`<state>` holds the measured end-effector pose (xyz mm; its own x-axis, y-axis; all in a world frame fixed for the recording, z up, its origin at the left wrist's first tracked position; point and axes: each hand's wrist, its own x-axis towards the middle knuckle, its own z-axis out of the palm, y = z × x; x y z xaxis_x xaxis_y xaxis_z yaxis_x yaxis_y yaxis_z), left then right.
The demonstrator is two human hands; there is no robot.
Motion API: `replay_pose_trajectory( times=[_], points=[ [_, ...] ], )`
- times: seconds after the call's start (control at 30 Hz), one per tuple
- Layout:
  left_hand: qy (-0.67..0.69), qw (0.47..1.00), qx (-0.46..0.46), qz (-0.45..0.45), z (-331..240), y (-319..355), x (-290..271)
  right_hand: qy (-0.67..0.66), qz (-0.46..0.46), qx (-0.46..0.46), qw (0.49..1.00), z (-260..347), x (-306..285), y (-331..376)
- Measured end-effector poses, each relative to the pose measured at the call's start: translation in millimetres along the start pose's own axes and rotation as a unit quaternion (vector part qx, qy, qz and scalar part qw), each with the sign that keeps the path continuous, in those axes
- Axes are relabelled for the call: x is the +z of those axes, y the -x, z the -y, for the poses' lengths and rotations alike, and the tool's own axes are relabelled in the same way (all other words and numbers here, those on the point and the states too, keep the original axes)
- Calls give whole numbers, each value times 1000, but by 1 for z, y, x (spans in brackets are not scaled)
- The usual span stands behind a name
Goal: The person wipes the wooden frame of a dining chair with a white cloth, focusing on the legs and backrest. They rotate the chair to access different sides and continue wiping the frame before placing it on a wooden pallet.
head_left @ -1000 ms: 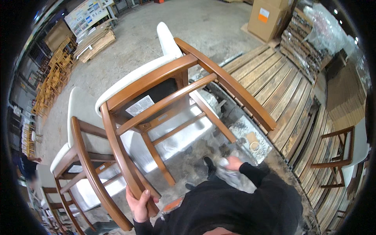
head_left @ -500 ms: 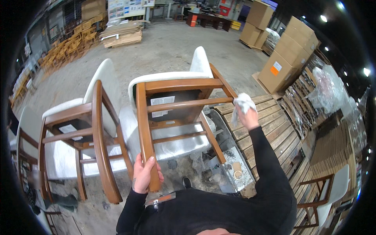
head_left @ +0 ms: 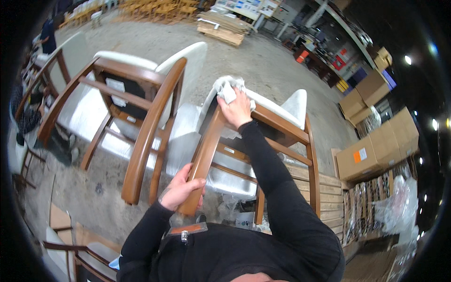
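A brown wooden chair (head_left: 282, 124) with light upholstery lies tipped in front of me, its legs pointing my way and its dark underside partly showing. My left hand (head_left: 182, 189) is wrapped round its left leg (head_left: 206, 157), close to the free end. Bunched in my right hand (head_left: 236, 111) is a white cloth (head_left: 227, 88). It presses against the far end of that same leg, where leg and seat frame meet. My right forearm covers part of the underside and the crossbars.
On the left stands a second tipped chair (head_left: 149, 136), with another (head_left: 70, 51) beyond it. Slatted wood (head_left: 329, 207) lies to the right, near cardboard boxes (head_left: 376, 150) and plastic wrap (head_left: 397, 202). Another person (head_left: 48, 36) is at the far left.
My right hand has carried the cloth from the chair's right side leftward to the top of the left leg. My left hand keeps its hold. The whole view has turned.
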<state>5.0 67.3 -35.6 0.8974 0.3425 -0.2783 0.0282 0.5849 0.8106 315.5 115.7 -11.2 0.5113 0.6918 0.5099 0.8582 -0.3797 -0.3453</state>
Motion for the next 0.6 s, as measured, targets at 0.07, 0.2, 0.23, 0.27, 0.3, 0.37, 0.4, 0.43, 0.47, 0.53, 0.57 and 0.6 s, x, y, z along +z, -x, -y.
replay_pose_trajectory(
  times=[0.07, 0.2, 0.23, 0.27, 0.3, 0.37, 0.4, 0.43, 0.47, 0.53, 0.57, 0.6],
  points=[
    [28, 1000, 1, 12, 4, -1, -5, 3, 80, -64, 995, 14, -9, -14],
    [46, 998, 15, 41, 21, -7, -13, 9, 213, -341, 916, 30, -21, 10],
    [65, 997, 23, 27, 26, -9, -15, -20, 219, -394, 892, 37, -25, 35],
    [75, 997, 17, 29, 32, -10, -17, -74, 218, -411, 882, 47, -28, 60],
    [90, 995, 9, 37, 38, -10, -19, -104, 221, -432, 868, 60, -36, 84],
    [159, 987, 12, 18, 50, -6, -25, -195, 263, -421, 846, 86, -64, 127],
    [102, 990, 94, 7, 53, 1, -30, -178, 355, -410, 821, 97, -80, 138],
    [150, 969, 178, 85, 58, 8, -32, -267, 368, -392, 800, 104, -92, 142],
    [180, 946, 226, 147, 60, 19, -37, -327, 412, -338, 781, 110, -102, 147],
    [270, 918, 252, 141, 59, 30, -36, -594, 380, -10, 709, 118, -110, 156],
    [216, 934, 271, 83, 57, 32, -33, -579, 313, 2, 753, 120, -107, 159],
    [167, 943, 289, 22, 55, 36, -28, -434, 290, -55, 851, 121, -102, 160]
  ],
)
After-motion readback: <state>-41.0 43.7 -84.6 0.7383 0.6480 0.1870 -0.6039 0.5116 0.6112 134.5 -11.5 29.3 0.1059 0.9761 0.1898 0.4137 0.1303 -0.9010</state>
